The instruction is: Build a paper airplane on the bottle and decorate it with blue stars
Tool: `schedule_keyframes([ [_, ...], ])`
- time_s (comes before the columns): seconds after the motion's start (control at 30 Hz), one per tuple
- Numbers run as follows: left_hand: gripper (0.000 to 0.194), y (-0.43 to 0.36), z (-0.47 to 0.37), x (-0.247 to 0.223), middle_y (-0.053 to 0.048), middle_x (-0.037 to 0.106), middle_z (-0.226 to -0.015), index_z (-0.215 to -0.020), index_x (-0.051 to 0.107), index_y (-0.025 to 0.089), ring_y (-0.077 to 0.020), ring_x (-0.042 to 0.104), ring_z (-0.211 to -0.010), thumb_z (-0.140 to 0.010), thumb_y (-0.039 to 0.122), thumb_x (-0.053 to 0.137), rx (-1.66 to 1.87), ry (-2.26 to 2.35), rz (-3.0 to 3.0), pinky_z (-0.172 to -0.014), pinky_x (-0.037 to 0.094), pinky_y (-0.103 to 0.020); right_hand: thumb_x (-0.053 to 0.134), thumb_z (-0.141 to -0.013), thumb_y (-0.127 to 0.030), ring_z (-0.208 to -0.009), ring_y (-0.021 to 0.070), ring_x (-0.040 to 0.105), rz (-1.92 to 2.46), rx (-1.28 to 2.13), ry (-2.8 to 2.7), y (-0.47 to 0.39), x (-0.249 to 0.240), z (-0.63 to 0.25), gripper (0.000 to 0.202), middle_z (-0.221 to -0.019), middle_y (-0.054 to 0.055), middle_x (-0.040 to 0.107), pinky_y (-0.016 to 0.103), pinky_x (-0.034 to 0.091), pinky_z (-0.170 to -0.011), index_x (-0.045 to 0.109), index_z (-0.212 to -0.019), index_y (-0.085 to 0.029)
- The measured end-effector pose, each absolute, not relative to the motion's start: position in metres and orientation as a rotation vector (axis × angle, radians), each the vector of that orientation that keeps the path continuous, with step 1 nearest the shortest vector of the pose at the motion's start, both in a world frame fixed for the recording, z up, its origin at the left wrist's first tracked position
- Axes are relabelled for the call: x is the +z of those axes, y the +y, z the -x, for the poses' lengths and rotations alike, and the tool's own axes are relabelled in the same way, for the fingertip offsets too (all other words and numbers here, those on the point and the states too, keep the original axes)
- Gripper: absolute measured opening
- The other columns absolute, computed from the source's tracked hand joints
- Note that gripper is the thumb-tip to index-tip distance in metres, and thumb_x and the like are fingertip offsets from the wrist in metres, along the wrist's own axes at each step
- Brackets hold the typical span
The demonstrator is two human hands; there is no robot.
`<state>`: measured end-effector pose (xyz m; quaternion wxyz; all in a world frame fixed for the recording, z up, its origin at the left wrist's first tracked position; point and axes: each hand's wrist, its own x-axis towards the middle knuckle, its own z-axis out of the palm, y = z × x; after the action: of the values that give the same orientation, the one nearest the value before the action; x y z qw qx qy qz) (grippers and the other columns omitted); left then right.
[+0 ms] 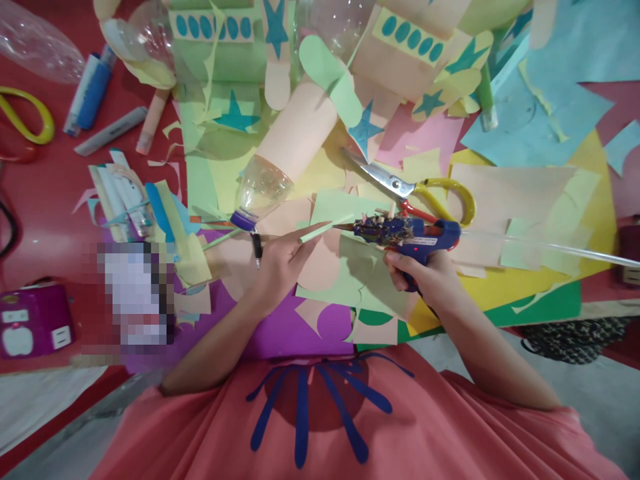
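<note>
My right hand [425, 273] is wrapped round the handle of a dark blue glue gun [425, 237], its nozzle aimed left. A clear glue stick [560, 248] runs out of its back end. Between the fingers of my left hand [285, 260] is a thin strip of pale green paper [323, 229], close to the nozzle tip; whether they touch I cannot tell. Above my left hand lies a plastic bottle [265, 190] wrapped in peach paper, with a purple cap and a green paper piece across its far end. Scissors [400, 187] with yellow and red handles lie just beyond the glue gun.
Paper-covered bottles [215, 60] with blue stars and ovals stand at the back. Markers [95, 87] lie at the left, near a purple box [35, 320]. Coloured paper sheets and scraps [520, 207] spread across the red table [55, 200]. A pen [257, 248] lies by my left hand.
</note>
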<state>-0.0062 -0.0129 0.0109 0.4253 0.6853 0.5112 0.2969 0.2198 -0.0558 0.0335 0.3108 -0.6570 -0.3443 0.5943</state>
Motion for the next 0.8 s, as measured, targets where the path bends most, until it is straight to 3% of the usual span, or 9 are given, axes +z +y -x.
schedule_keyframes([
  [0.27, 0.044, -0.013, 0.007, 0.010, 0.000, 0.067, -0.067, -0.110, 0.075, 0.017, -0.0097, 0.047, -0.056, -0.095, 0.048, 0.048, 0.768, 1.278, -1.704, -0.052, 0.037, -0.018, 0.073, -0.068, -0.043, -0.033, 0.0068, 0.040, 1.761, 1.544, -0.872, -0.056, 0.032, -0.224, 0.036, -0.037, -0.005, 0.046, 0.022, 0.033, -0.036, 0.049, -0.053, -0.020],
  [0.47, 0.041, -0.013, 0.006, 0.012, 0.002, 0.065, -0.060, -0.111, 0.075, 0.017, -0.0087, 0.044, -0.051, -0.095, 0.045, 0.049, 0.778, 1.276, -1.718, -0.047, 0.036, -0.017, 0.073, -0.066, -0.043, -0.033, 0.0067, 0.040, 1.776, 1.531, -0.855, -0.055, 0.035, -0.226, 0.038, -0.037, -0.004, 0.045, 0.022, 0.033, -0.036, 0.048, -0.050, -0.021],
  [0.63, 0.038, -0.013, 0.005, 0.014, -0.001, 0.073, -0.077, -0.108, 0.075, 0.017, -0.0097, 0.054, -0.060, -0.096, 0.042, 0.050, 0.792, 1.251, -1.698, -0.054, 0.041, -0.017, 0.073, -0.070, -0.039, -0.035, 0.0071, 0.041, 1.767, 1.491, -0.840, -0.058, 0.030, -0.231, 0.034, -0.042, -0.005, 0.047, 0.022, 0.033, -0.036, 0.048, -0.054, -0.021],
  [0.8, 0.040, -0.013, 0.005, 0.014, 0.002, 0.063, -0.059, -0.106, 0.076, 0.017, -0.0089, 0.044, -0.050, -0.095, 0.045, 0.049, 0.781, 1.271, -1.702, -0.048, 0.036, -0.018, 0.071, -0.069, -0.039, -0.035, 0.0073, 0.040, 1.803, 1.470, -0.849, -0.058, 0.028, -0.234, 0.034, -0.040, -0.005, 0.046, 0.022, 0.033, -0.036, 0.048, -0.051, -0.021],
])
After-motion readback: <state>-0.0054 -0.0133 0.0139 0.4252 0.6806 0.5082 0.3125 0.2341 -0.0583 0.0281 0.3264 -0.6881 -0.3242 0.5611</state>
